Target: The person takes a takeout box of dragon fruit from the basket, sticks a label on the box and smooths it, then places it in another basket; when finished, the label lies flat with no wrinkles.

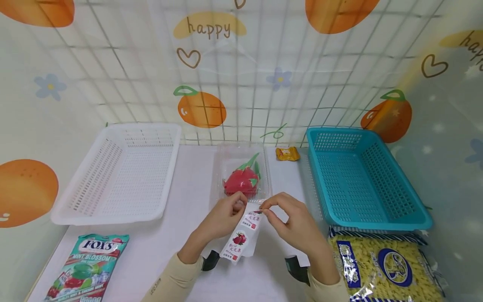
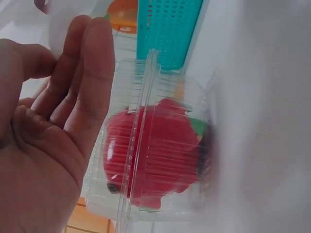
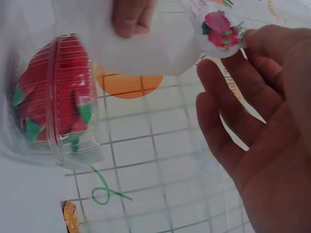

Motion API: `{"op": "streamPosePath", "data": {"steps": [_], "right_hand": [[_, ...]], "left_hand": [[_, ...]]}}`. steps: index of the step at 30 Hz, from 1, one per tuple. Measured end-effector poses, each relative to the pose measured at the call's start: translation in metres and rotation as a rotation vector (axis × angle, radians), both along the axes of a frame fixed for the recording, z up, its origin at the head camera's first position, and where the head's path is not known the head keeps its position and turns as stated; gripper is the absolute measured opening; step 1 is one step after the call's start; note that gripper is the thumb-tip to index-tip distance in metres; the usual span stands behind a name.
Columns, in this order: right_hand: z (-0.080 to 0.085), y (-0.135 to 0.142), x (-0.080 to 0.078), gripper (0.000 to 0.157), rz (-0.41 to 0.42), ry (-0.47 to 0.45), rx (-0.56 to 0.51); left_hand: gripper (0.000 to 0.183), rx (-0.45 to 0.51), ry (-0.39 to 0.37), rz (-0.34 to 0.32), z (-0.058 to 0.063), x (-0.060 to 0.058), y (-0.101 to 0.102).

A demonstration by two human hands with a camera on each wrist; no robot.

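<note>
Hands (image 1: 292,226) pinching stickers (image 1: 239,239), white tabletop (image 1: 192,180), orange-print backdrop (image 1: 143,46)

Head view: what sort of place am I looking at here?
Probably a small packing or labelling table, perhaps a staged one: there is a strip of fruit stickers, a red dragon fruit in a clear plastic box, and a white basket and teal basket on either side.

Baskets (image 1: 345,167), packets (image 1: 84,268), clamshell (image 1: 220,170) on table (image 1: 151,251)
</note>
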State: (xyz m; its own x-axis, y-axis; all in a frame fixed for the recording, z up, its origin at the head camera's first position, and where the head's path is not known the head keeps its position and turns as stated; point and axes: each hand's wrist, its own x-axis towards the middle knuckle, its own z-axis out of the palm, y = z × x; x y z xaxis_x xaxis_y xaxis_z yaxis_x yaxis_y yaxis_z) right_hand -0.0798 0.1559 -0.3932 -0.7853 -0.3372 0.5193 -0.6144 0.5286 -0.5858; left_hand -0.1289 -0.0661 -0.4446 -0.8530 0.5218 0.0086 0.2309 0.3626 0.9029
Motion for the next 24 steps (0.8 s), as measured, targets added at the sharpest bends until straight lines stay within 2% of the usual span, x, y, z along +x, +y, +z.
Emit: {"op": "streamPosePath", "data": {"steps": [4, 7, 14, 20, 24], "right_hand": [[0.002, 0.002, 0.002, 0.023, 0.011, 0.011, -0.025], [0.004, 0.003, 0.004, 0.024, 0.017, -0.014, -0.041], [0.01, 0.005, 0.008, 0.022, 0.019, -0.048, -0.058], [0.013, 0.005, 0.009, 0.024, 0.019, -0.02, -0.065], [0.015, 0.006, 0.011, 0.019, 0.032, -0.017, -0.071]], "left_hand": [[0.006, 0.002, -0.032, -0.039, -0.003, 0.001, 0.002], [0.006, 0.013, -0.058, -0.067, -0.005, 0.001, 0.004], [0.009, -0.039, -0.059, -0.113, -0.015, 0.003, 0.01], [0.012, -0.086, -0.064, -0.125, -0.024, 0.003, 0.013], [0.01, -0.096, -0.073, -0.103, -0.032, 0.001, 0.013]]}}
